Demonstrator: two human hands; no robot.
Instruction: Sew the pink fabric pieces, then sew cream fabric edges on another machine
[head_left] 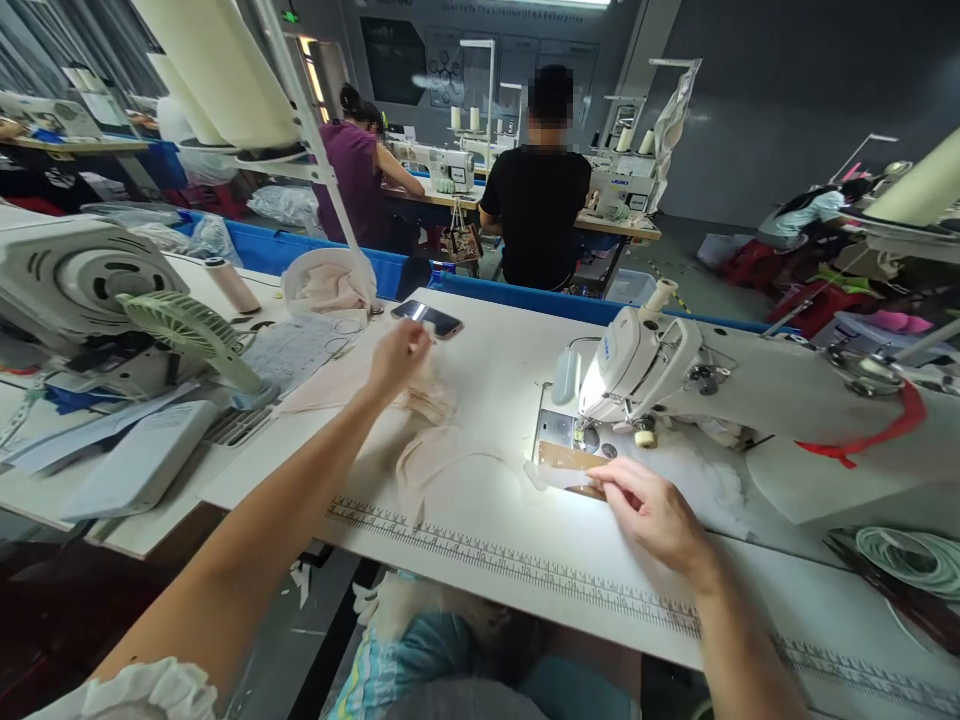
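Note:
My right hand is closed, thumb and fingers pinching a thin translucent white strip. That strip lies over a brown plate just in front of the needle area of a white sewing machine. Farther left, my left hand has its fingers curled together on a pale pink fabric piece, beside a phone. Its fingertips are partly hidden. Between my hands, a separate flat cut piece of pale fabric rests on the white table.
A printed ruler runs along the table's front edge. Left are a green fan, papers, a tumbler and a bin of fabric. A coiled cord lies right. Two people sit ahead at machines.

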